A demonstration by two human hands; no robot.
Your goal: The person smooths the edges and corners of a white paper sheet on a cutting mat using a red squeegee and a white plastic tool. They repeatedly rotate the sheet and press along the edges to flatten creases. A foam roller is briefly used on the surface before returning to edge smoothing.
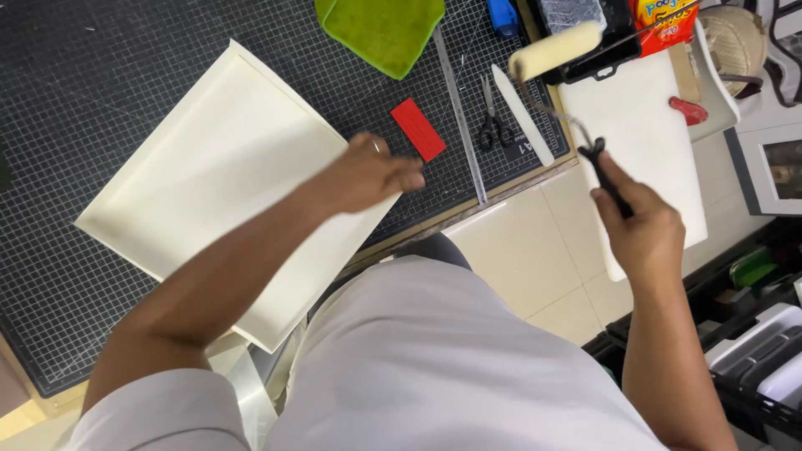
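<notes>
Roller: I see my right hand closed around the black handle of a paint roller; its cream sleeve sits up beyond the far right corner of the cutting mat, over the edge of a black tray.
Cutting mat: I take this dark gridded mat as my landmark; it covers the whole left of the view.
Cream board: large, pale and rectangular, it lies at a slant on the middle of the mat.
White board: it lies off the mat's right edge, under the roller's wire frame.
Green cloth: crumpled on the mat's far edge.
Left hand: I hold it over the right corner of the cream board, on the mat, fingers curled loosely and gripping nothing I can make out; a ring shows on one finger.
Steel ruler: it lies long and thin across the mat's right part.
Bone folder: white, near the mat's right edge.
Scissors: between the ruler and the folder, on the mat.
Red card: small, flat on the mat just beyond my left hand's fingertips.
</notes>
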